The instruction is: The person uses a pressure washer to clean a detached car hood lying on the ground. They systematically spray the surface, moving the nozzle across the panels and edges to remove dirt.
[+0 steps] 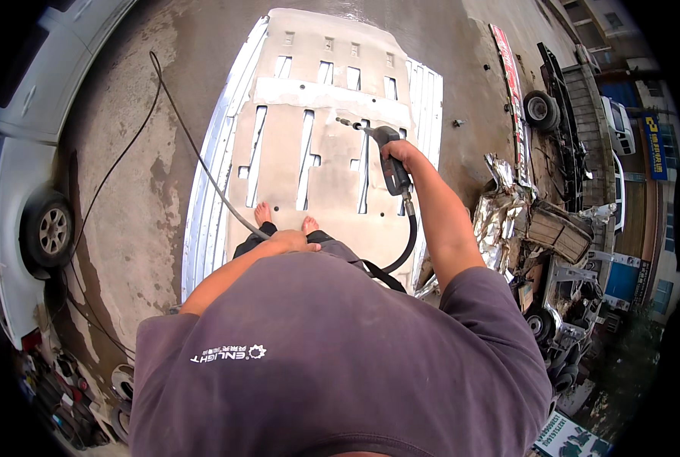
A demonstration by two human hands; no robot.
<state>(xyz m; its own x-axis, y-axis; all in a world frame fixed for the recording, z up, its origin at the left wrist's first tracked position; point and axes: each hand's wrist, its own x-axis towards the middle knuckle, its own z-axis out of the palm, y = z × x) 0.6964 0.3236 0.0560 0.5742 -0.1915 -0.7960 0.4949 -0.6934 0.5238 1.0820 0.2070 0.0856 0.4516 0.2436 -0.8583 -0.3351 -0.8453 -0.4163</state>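
My right hand (402, 152) is wrapped round the grip of a black pressure washer gun (392, 171). Its short lance points forward and left, over the panel, and a black hose (410, 247) curves down from its grip toward my waist. My left hand (293, 243) is at my waist, fingers curled, where a grey hose (217, 183) arrives from the front left; it seems closed on that hose. Under my bare feet (309, 224) lies a large beige floor mat (332, 167) with long slots, white metal showing through them and ribbed along both sides. The mat looks wet.
The hose loops across wet concrete (127, 183) on the left, beside a white vehicle with a wheel (51, 228). To the right lie a red-and-white board (511, 91), crumpled silver sheeting (498, 206), a truck chassis with a tyre (541, 110) and piled scrap parts (568, 293).
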